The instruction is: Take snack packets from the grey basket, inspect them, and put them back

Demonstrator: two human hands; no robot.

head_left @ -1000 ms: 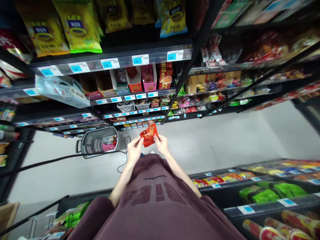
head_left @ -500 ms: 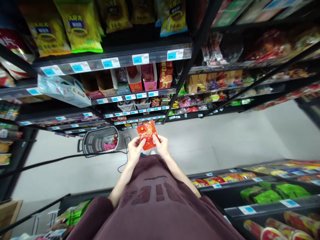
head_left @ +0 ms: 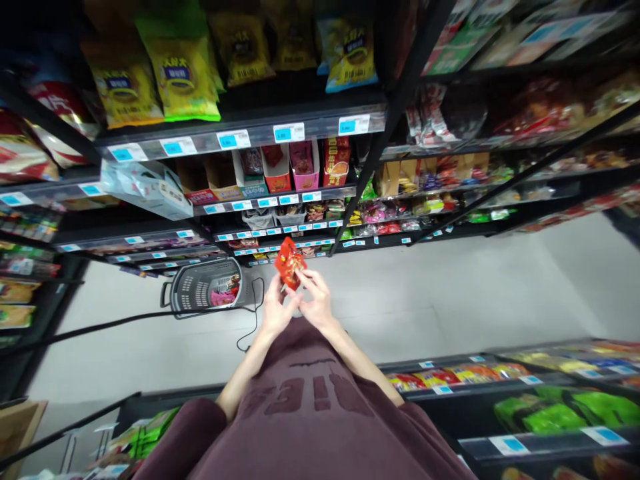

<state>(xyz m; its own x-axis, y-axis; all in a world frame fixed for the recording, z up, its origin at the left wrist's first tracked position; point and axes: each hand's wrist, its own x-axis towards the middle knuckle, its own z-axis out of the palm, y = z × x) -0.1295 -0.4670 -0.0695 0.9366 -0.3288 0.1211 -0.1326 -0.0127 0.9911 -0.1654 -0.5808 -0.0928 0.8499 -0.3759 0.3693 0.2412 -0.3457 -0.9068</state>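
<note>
A red snack packet [head_left: 289,260] is held up in front of my body, tilted and turned at an angle. My left hand [head_left: 278,308] grips its lower left side, the fingers partly behind it. My right hand [head_left: 316,299] touches the packet's right side with its fingertips. Both thumbs come close together below the packet. On the floor to the left stands a grey shopping basket [head_left: 183,287] with a pink packet [head_left: 221,297] and other small packets inside.
Ahead is a dark shelf rack [head_left: 240,127] with yellow snack bags [head_left: 183,73] and small open boxes [head_left: 277,179]. Another shelf [head_left: 480,440] stands behind me on the right, with green bags [head_left: 555,413]. A black cord [head_left: 257,313] lies on the grey floor [head_left: 380,287].
The packet has turned from facing me flat to a tilted angle. My right hand has shifted left, closer to my left hand. The view has moved slightly.
</note>
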